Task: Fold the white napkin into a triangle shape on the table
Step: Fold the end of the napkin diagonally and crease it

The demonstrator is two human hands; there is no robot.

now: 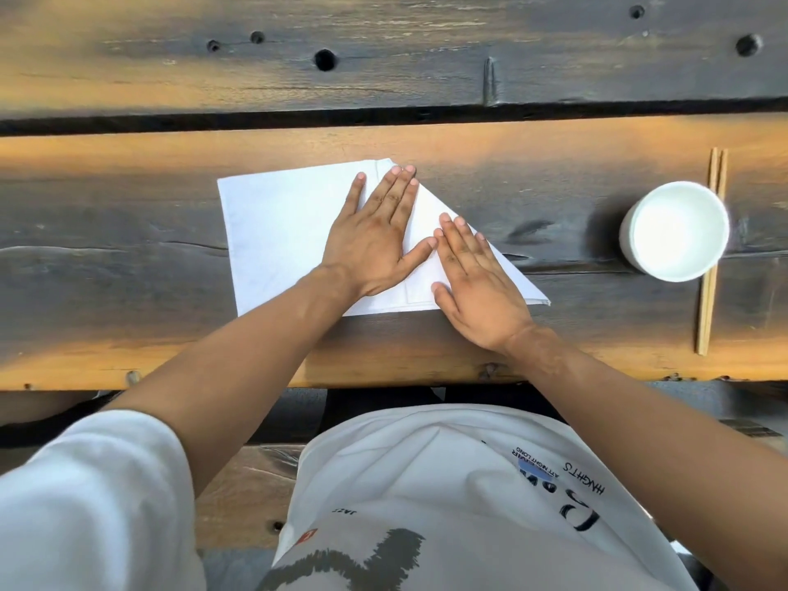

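White napkin (277, 232) lies triangle-folded near the tabletop's (128, 347) near edge. Left hand (375, 241) and right hand (477, 287) press it flat, fingers extended, gripping nothing.

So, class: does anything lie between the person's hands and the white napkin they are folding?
Nothing visible does. The left hand and right hand both lie flat, palms down, on the napkin. The white cup and chopsticks sit apart on the right of the table.
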